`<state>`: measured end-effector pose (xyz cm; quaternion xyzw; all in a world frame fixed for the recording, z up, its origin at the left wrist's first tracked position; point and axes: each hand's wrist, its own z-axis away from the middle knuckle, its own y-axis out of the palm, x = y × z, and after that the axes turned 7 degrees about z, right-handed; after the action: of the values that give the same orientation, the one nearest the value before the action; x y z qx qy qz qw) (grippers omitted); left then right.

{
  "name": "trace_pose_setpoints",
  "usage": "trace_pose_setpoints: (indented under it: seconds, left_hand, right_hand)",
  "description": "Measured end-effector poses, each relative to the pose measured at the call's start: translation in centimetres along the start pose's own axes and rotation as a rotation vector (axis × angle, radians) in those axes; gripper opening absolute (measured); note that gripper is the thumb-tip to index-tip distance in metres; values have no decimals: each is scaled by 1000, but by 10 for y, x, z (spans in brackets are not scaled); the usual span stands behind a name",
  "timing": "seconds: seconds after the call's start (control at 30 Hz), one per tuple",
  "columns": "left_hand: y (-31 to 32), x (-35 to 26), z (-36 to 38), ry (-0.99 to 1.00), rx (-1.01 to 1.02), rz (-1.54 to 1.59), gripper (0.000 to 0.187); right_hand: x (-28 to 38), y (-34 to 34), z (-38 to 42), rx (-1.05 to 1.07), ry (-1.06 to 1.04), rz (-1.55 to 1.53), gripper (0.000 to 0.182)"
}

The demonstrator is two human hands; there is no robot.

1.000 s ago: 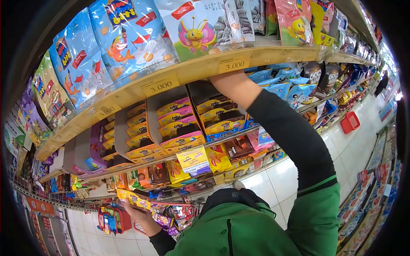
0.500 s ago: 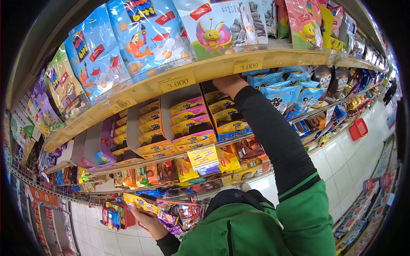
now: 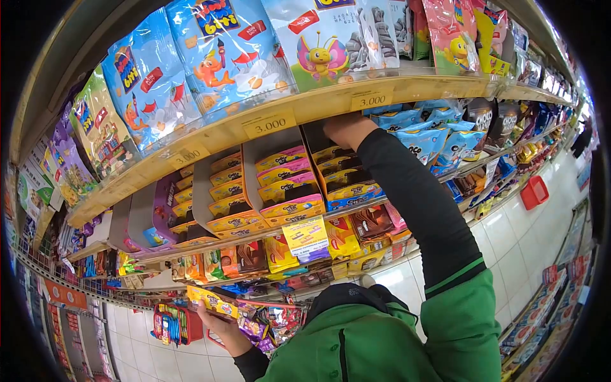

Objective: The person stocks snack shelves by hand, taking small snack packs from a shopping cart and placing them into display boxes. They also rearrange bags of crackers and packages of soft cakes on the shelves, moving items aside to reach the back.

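My left hand point(image 3: 223, 330) is low at the left, its fingers closed around a yellow snack box point(image 3: 213, 302) with a dark opening along its top. My right hand point(image 3: 350, 132) reaches under the upper shelf, into the back of an open display carton point(image 3: 356, 193) with a blue front edge. Yellow snack packs point(image 3: 340, 165) stand in rows inside that carton, just below the hand. The right fingers are mostly hidden by the shelf edge and the carton. Beside it stands another carton point(image 3: 293, 210) holding pink and yellow packs.
The upper shelf edge point(image 3: 305, 102) with price tags hangs over the cartons. Blue snack bags point(image 3: 458, 149) stand right of my arm. Below are more packets point(image 3: 280, 251). Red baskets point(image 3: 194, 325) of snacks stand at lower left, and another red basket point(image 3: 534, 193) is on the floor.
My right hand has shifted slightly right and down within the carton. My left hand still holds the yellow snack box. The whole view has moved a little.
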<state>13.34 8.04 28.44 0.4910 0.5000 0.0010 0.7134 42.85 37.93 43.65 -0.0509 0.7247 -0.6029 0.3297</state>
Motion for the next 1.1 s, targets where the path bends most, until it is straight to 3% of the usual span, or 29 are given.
trace_pose_setpoints:
  seconds: [0.07,0.17,0.27,0.47,0.67,0.87,1.0,1.1]
  left_hand:
    - [0,2,-1,12,-14,5,37]
    - [-2,-2,0,-39,146,6,36]
    - [4,0,2,4,16,7,36]
    - [7,-1,5,-25,71,3,36]
    - [4,3,6,-1,-60,7,36]
    - [10,4,9,-36,-13,26,36]
    - [8,6,7,-99,135,44,37]
    - [14,9,8,-84,185,21,35]
  right_hand:
    - [0,-3,3,-2,14,-11,24]
    - [0,-9,7,-8,28,-35,24]
    - [0,-12,8,-14,36,-47,24]
    - [2,-8,4,12,51,-58,23]
    - [3,3,0,-32,73,-76,21]
    - [1,-3,7,-49,65,-100,21]
    - [-1,-1,10,-103,89,-228,20]
    - [-1,-8,17,-99,19,-98,22]
